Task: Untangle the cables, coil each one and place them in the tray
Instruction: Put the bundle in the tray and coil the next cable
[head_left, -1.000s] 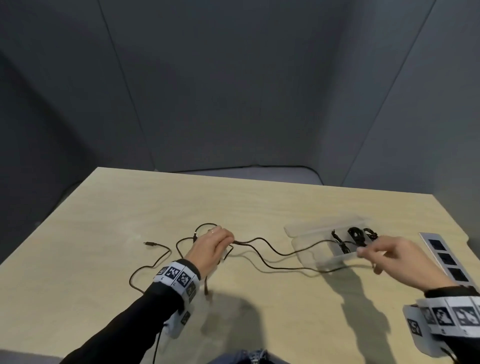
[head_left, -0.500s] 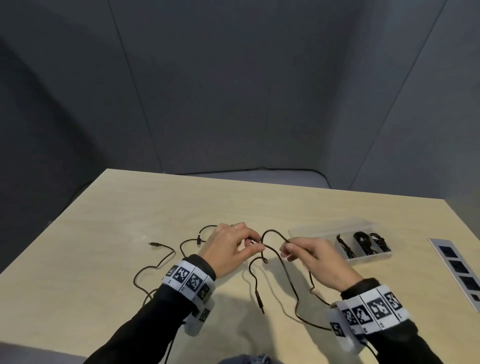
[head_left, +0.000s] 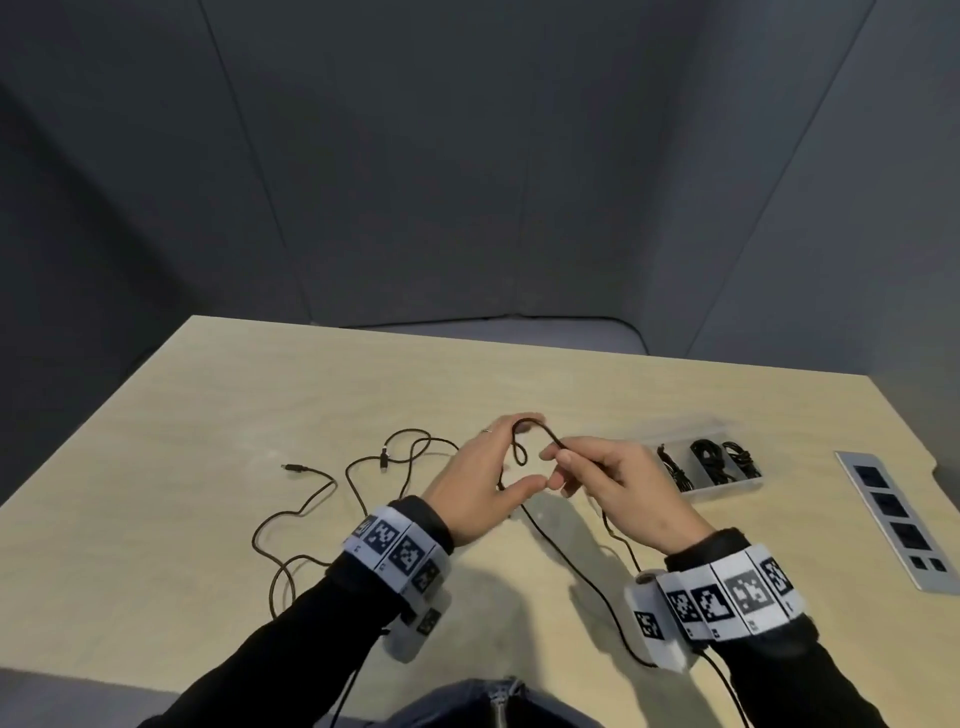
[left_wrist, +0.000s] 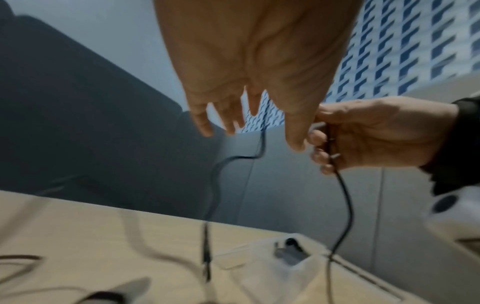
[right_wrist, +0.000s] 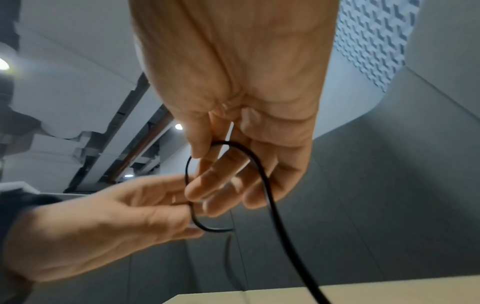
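Pale wood forms the table, backed by dark grey panel walls. On its right edge lies a grey strip with dark square insets. Between that strip and the hands sits the clear plastic tray, holding three coiled black cables side by side. To the left of the hands a second, brownish cable sprawls loose over the wood in open loops, one plug end pointing left, its near part running under the left sleeve. Both wrists carry white bands printed with black square markers.

Held above the table between the two hands is the black cable. The left hand has its fingers nearly straight and spread, thumb pointing toward the right hand; the cable arches over its upper fingers in a small loop, and it cannot be told whether any finger actually clamps it. The right hand has its fingers curled and pinches the cable between thumb and fingers just beside the left thumb. From that pinch the cable hangs down through the right palm, reaches the table in front of the person, and runs back toward the right wrist; another strand drops from the left fingers to the wood, well short of the tray.
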